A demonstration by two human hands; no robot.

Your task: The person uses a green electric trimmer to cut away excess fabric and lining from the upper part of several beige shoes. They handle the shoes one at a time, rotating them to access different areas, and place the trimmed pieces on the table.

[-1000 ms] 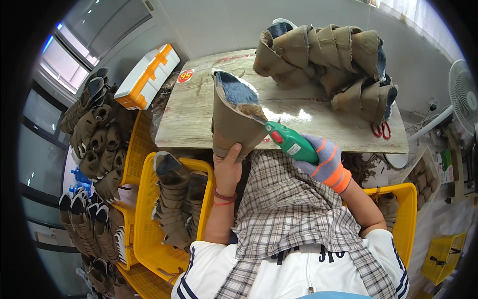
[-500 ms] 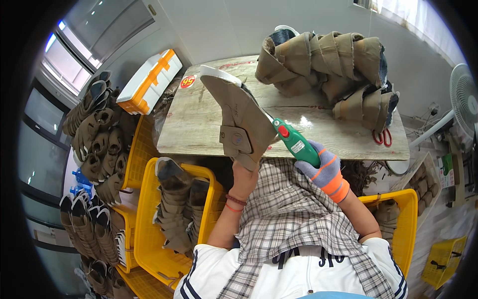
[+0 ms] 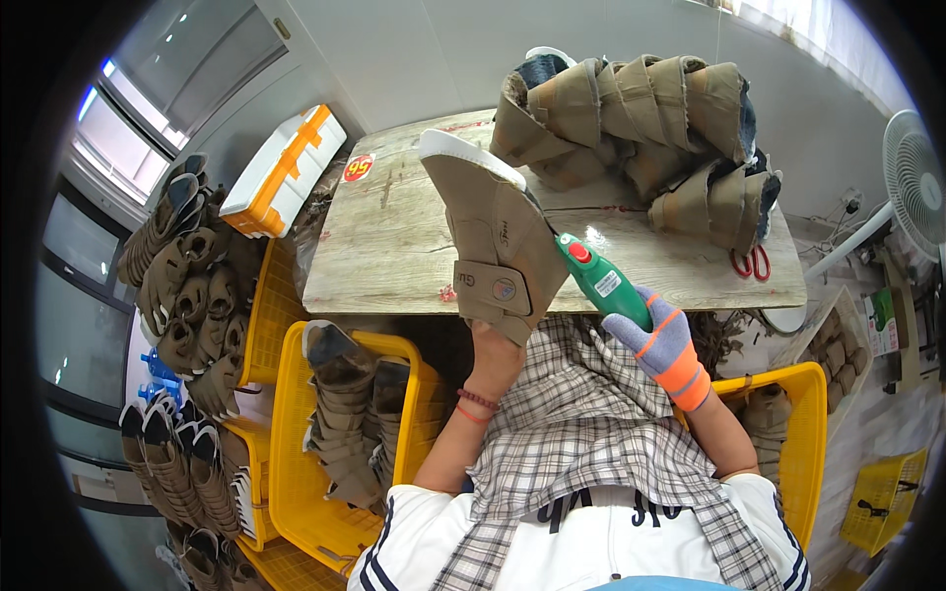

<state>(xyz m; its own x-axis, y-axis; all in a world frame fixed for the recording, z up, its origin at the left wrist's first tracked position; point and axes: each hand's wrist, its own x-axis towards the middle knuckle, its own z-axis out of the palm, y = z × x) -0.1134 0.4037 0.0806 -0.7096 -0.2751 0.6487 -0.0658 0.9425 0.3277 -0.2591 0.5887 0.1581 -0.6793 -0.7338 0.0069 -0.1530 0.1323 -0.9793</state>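
Note:
My bare left hand (image 3: 496, 360) is closed on the lower end of a brown fabric shoe upper (image 3: 507, 231), its fingers partly hidden by the material. The upper stands raised above the table's front edge, with a white-edged toe pointing up and away and a strap with a round badge facing me. In my right hand (image 3: 658, 345), which wears a grey and orange glove, is a green handheld power tool (image 3: 606, 284) with a red button. The tool's front end meets the right edge of the upper; its working tip is hidden behind the fabric.
Nested brown uppers (image 3: 621, 113) lie on the wooden table (image 3: 394, 236), near red-handled scissors (image 3: 751, 264). Yellow baskets (image 3: 286, 448) with more uppers stand at my left, and another yellow basket (image 3: 813, 433) at my right. A white foam box (image 3: 286, 172) and a fan (image 3: 914, 167) flank the table.
The shoe upper has shifted right and turned, so its strap side shows more fully. My right hand has moved slightly right with the green tool, whose tip has gone from visible to hidden.

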